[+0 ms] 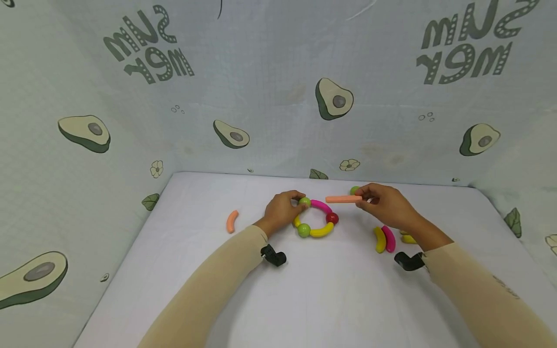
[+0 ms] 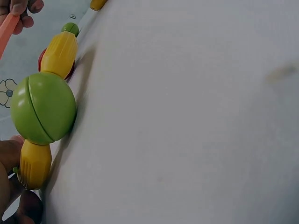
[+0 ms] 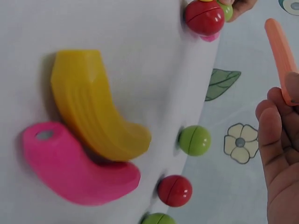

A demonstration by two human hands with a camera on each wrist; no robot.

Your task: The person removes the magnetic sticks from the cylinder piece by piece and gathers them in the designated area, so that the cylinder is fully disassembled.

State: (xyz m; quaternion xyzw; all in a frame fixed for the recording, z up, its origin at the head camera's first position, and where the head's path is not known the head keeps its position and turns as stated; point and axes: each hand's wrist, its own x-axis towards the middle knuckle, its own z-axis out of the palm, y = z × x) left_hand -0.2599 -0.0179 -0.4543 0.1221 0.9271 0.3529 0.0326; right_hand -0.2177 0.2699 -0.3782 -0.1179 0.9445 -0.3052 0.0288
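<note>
A ring of curved pieces and balls lies on the table: a pink piece (image 1: pixel 321 206), a red ball (image 1: pixel 332 218), a yellow piece (image 1: pixel 322 230) and a green ball (image 1: pixel 304 230). My left hand (image 1: pixel 280 212) holds the ring's left side, with fingertips at another green ball (image 1: pixel 305 201). Between thumb and fingers, my right hand (image 1: pixel 387 205) pinches an orange piece (image 1: pixel 343 199) by one end, raised to the right of the ring. The right wrist view shows that orange piece (image 3: pixel 280 56) pointing away from the hand (image 3: pixel 282 140).
A loose orange piece (image 1: pixel 232 221) lies left of the ring. Under my right forearm are a yellow piece (image 1: pixel 380 239), a pink piece (image 1: pixel 389 239) and more yellow (image 1: pixel 408 239). Loose green (image 3: pixel 195 140) and red (image 3: pixel 174 190) balls lie farther back. A printed cloth stands behind the table.
</note>
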